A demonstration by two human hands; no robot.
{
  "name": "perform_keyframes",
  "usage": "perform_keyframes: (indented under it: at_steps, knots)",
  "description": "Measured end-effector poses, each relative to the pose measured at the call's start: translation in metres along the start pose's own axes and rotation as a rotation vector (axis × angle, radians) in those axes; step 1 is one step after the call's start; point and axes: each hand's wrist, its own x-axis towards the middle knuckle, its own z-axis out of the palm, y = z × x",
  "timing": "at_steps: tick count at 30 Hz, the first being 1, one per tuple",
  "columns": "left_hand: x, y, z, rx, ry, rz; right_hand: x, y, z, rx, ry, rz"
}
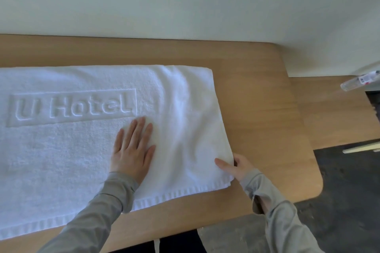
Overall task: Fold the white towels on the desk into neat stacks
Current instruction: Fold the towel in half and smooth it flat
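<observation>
A white towel (67, 150) with a raised "U Hotel" mark lies spread on the wooden desk (257, 109), running off the left edge of view. It looks doubled over, with a fold along its right end. My left hand (133, 150) rests flat on the towel just below the mark, fingers spread. My right hand (236, 166) grips the towel's near right corner, thumb on top and fingers beneath the edge.
A pale wall stands right behind the desk. The desk's rounded right corner (316, 187) drops to dark floor. A clear plastic bottle (359, 81) lies at the far right on a lower wooden surface. My dark trousers show below the front edge.
</observation>
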Motion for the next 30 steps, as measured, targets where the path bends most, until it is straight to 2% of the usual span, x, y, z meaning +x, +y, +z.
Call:
perform_keyframes:
  at_steps: [3, 7, 11, 14, 17, 21, 23, 27, 30]
  knots:
    - [0.000, -0.004, -0.001, -0.004, 0.003, 0.008, -0.002, -0.005, -0.010, 0.063, 0.029, 0.022]
    - [-0.001, -0.006, -0.002, -0.003, 0.017, 0.028, 0.000, 0.011, -0.004, -0.143, 0.114, 0.103]
    - [-0.001, -0.005, -0.001, 0.009, 0.017, 0.025, -0.004, 0.018, 0.004, -0.079, 0.163, 0.075]
    - [-0.002, -0.005, 0.000, 0.021, 0.020, 0.023, -0.010, 0.019, 0.003, -0.060, 0.079, 0.074]
    - [-0.002, -0.006, 0.000, 0.029, 0.014, 0.026, -0.015, 0.017, 0.001, -0.187, -0.011, 0.077]
    - [-0.002, -0.006, 0.002, 0.038, 0.022, 0.032, -0.018, 0.011, -0.006, -0.299, 0.078, 0.100]
    - [-0.002, -0.006, 0.003, 0.034, 0.022, 0.028, -0.017, 0.010, -0.006, -0.291, 0.120, 0.076]
    - [-0.002, -0.007, 0.004, 0.045, 0.020, 0.028, -0.016, 0.020, 0.004, -0.159, 0.097, 0.101]
    - [-0.002, -0.009, 0.004, 0.034, 0.016, 0.038, -0.018, 0.031, 0.006, -0.130, 0.183, 0.103]
